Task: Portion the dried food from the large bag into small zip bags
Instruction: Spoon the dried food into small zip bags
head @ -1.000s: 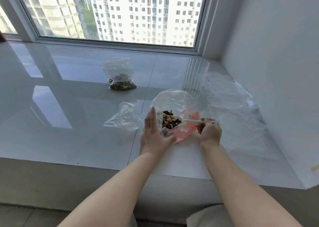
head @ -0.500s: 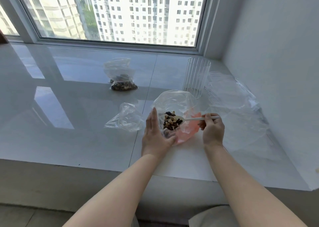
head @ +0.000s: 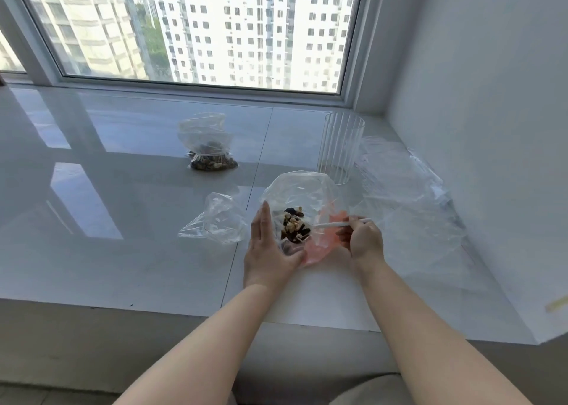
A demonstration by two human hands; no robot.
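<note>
A clear large bag with a pink-tinted lower side stands open on the white sill, holding dark and pale dried food. My left hand presses flat against its left side, thumb under the bag. My right hand pinches the handle of a white spoon whose bowl reaches into the food. A small clear zip bag lies open just left of my left hand, with nothing visible inside. Farther back stands another small bag with dried food in its bottom.
A ribbed clear glass stands behind the large bag. Crumpled clear plastic sheets or bags lie to the right along the white wall. The glossy sill ends at a front edge near my forearms. A window runs along the back.
The spoon was lifted slightly with my right hand half a second ago and now sits lower in the food again. My left hand stays on the bag.
</note>
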